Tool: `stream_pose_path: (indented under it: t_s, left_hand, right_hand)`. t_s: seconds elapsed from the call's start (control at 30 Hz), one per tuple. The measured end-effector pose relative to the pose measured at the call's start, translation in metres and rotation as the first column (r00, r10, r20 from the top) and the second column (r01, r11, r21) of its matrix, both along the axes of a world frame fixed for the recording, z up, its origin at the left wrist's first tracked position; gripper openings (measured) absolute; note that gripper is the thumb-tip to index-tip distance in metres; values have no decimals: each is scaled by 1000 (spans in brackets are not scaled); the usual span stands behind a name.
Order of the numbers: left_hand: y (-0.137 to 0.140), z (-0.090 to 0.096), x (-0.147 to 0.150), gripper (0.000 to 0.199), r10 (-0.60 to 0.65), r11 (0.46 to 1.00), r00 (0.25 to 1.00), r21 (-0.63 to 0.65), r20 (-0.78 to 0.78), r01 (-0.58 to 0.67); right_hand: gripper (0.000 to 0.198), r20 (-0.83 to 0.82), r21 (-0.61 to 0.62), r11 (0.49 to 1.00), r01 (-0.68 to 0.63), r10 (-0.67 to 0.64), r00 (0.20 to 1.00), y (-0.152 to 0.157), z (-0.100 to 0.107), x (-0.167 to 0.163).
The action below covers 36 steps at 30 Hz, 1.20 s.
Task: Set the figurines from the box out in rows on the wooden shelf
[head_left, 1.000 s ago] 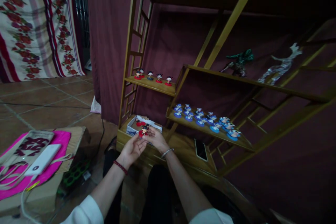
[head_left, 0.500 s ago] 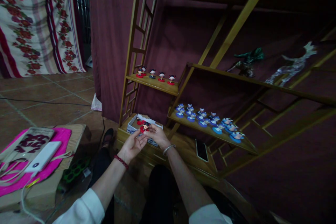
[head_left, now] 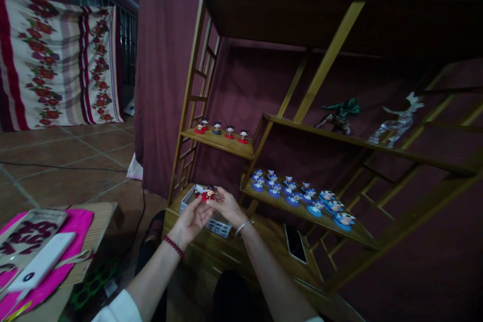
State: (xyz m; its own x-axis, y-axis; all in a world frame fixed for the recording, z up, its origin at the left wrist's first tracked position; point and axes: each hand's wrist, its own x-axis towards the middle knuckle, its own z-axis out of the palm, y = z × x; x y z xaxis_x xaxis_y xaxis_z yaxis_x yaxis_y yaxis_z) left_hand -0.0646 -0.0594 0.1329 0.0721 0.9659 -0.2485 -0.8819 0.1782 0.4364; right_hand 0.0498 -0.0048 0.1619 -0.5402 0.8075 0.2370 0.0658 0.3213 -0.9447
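Between my two hands is a small figurine (head_left: 210,193) with black hair and a red base. My left hand (head_left: 193,219), a red bead bracelet at its wrist, grips the figurine from below and the left. The fingers of my right hand (head_left: 225,206) pinch it from the right side. Just behind my hands sits a white patterned box (head_left: 219,228), partly hidden by them, with something dark and red inside. Several similar figurines (head_left: 229,132) in red and dark blue stand on the small upper-left shelf (head_left: 226,145).
Several blue-and-white figurines (head_left: 290,188) stand in rows on the lower right shelf. A phone (head_left: 295,243) lies on the cabinet top. Above are a dark green statue (head_left: 341,115) and a clear deer-like statue (head_left: 396,121). At left, a cardboard box (head_left: 101,214) carries a power bank (head_left: 41,261).
The camera view has tilted up, so the shelves appear lower and more of the upper shelf shows. Both hands still hold the figurine in front of the box.
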Motion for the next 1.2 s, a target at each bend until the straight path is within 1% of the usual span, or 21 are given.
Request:
stream_pose_path:
  t_s: [0.1,0.17,0.23,0.3,0.4,0.5,0.67,0.8,0.87,0.97,1.1,1.2]
  left_hand:
    - [4,11,0,16,-12,1000,998,23,-69,14]
    - [6,19,0,17,-10,999,991,31,-133,14]
    - [9,26,-1,16,22,1000,979,26,-204,-17]
    - [11,32,-2,12,80,997,959,41,-273,-71]
    - [13,42,-4,8,176,982,917,124,-358,-140]
    - [14,54,-7,8,243,965,880,193,-409,-177]
    - [14,78,-14,7,299,943,834,280,-464,-182]
    - [19,93,-22,8,377,911,749,364,-544,-194]
    - [23,98,-25,6,403,900,718,389,-568,-197]
    - [28,104,-29,7,423,889,698,412,-577,-199]
    - [34,111,-29,17,457,870,710,437,-536,-230]
    - [38,115,-28,27,481,859,702,442,-525,-258]
  right_hand:
    - [43,-3,16,998,68,-68,998,4,9,0]
    - [44,-9,26,996,88,-87,996,8,13,0]
    - [45,-15,46,995,84,-83,996,12,18,0]
    - [44,-16,81,994,73,-72,997,15,24,0]
    - [40,-4,127,989,73,-73,997,17,34,-2]
    - [37,-4,159,985,73,-73,997,17,46,-6]
    - [36,-29,187,979,79,-75,997,18,68,-13]
    - [36,-52,231,969,92,-82,995,21,85,-19]
    - [35,-52,251,964,86,-76,996,22,93,-20]
    - [33,-50,280,957,76,-65,997,25,103,-23]
    - [33,-54,300,950,85,-72,996,29,115,-26]
    - [33,-61,301,950,89,-73,995,36,120,-29]
